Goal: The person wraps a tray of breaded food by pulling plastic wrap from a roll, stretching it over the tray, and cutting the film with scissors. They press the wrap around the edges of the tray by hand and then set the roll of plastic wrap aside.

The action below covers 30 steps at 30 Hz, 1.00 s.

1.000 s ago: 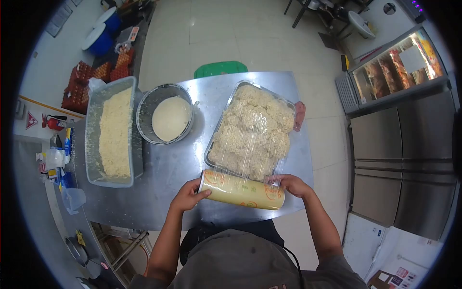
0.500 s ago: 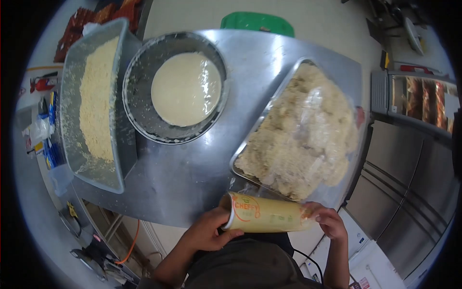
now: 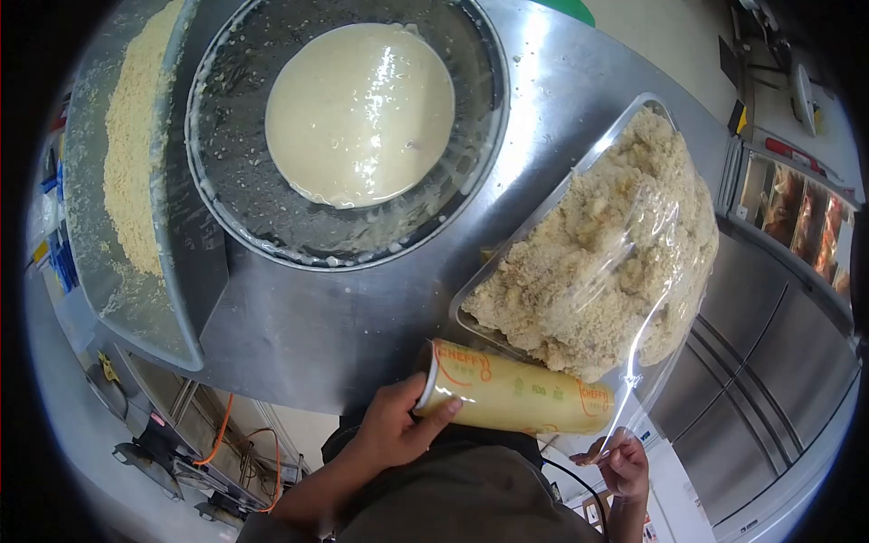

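My left hand point(image 3: 398, 425) grips the near left end of a yellow roll of plastic wrap point(image 3: 516, 387), its thumb on top and its fingers at the open core. Clear film point(image 3: 629, 353) stretches from the tray's right side down to my right hand point(image 3: 617, 462), whose fingers pinch its edge beyond the roll's right end. Just above the roll, a metal tray point(image 3: 472, 294) bears a heap of crumb-coated pieces point(image 3: 597, 253), partly covered by the shiny film.
A large round bowl point(image 3: 348, 264) of pale batter point(image 3: 362, 113) stands on the steel table point(image 3: 317, 335). Left of it is a grey tub point(image 3: 195, 308) with crumbs point(image 3: 136, 154). A green object point(image 3: 570, 9) shows beyond the far edge. Steel refrigerator doors point(image 3: 760, 335) are at the right.
My right hand has moved off the roll's right end, down and slightly right, with film between its fingers. The view has shifted closer to the table; the bowl looks larger.
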{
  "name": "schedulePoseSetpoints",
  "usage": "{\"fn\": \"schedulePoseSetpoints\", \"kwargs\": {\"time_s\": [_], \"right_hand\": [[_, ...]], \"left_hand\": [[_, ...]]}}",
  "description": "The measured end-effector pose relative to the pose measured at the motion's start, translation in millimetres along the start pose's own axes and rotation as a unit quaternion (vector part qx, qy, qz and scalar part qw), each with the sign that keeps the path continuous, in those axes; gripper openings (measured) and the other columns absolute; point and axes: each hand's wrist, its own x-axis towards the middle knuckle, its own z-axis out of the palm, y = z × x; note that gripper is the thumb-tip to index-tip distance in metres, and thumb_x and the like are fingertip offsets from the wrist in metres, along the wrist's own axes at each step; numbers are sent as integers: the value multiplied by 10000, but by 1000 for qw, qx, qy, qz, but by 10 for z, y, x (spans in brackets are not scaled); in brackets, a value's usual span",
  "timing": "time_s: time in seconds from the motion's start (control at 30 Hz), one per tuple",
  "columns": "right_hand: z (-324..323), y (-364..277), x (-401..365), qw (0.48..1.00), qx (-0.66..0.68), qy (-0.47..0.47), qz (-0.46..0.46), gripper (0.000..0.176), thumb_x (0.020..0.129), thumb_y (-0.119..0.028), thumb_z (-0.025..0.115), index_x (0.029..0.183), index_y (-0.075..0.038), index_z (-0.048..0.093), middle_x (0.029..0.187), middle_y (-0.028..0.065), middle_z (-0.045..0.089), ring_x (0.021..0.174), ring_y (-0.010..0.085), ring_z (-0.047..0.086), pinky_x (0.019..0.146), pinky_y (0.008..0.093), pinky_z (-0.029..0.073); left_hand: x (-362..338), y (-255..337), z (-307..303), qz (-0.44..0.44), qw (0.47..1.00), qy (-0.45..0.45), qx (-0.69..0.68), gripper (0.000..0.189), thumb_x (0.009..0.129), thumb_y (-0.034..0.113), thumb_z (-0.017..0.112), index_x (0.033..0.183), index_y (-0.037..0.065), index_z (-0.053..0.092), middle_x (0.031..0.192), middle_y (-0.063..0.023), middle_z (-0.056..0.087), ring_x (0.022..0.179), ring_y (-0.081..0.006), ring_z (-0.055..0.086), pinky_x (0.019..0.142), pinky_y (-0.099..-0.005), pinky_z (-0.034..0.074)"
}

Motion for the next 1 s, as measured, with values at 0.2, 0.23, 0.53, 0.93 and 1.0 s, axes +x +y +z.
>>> {"fn": "schedulePoseSetpoints", "kwargs": {"time_s": [0.2, 0.23, 0.53, 0.93, 1.0], "right_hand": [[21, 142, 65, 986, -122, -110, 17, 500, 890, -71, 734, 1363, -40, 577, 1051, 136, 688, 1052, 249, 642, 975, 383, 463], [55, 183, 74, 964, -217, -154, -5, 521, 875, -30, 740, 1372, -59, 586, 1104, 133, 685, 1100, 241, 624, 1012, 373, 436], [412, 520, -13, 981, -88, -109, -132, 244, 1016, -151, 592, 1230, -69, 507, 1184, 206, 694, 1211, 292, 623, 1096, 462, 410], [964, 338, 194, 945, -276, -148, -94, 609, 918, -164, 752, 1469, -66, 511, 680, -90, 293, 624, 36, 299, 574, 234, 270], [976, 329, 214, 904, -376, -172, -106, 460, 896, -146, 774, 1322, -47, 631, 684, -76, 341, 598, 33, 303, 550, 259, 306]], "left_hand": [[76, 2, 52, -48, 998, -1, -28, 246, 1004, 186, 642, 1129, -24, 629, 915, -61, 698, 790, -70, 600, 712, -253, 477], [90, 18, 75, -37, 998, 21, -37, 252, 990, 231, 673, 1045, -13, 642, 785, -70, 684, 657, -65, 579, 579, -263, 469], [218, 118, 235, -24, 993, 67, -97, 345, 1041, 299, 595, 1112, -30, 672, 922, -41, 711, 804, -61, 599, 726, -251, 486], [376, 160, 407, -8, 989, 147, 28, 469, 997, 393, 623, 955, -66, 712, 755, -107, 694, 648, -147, 615, 602, -324, 476], [368, 212, 453, -1, 986, 161, 40, 475, 988, 397, 631, 935, -68, 717, 745, -118, 693, 646, -169, 620, 604, -347, 477]]}}
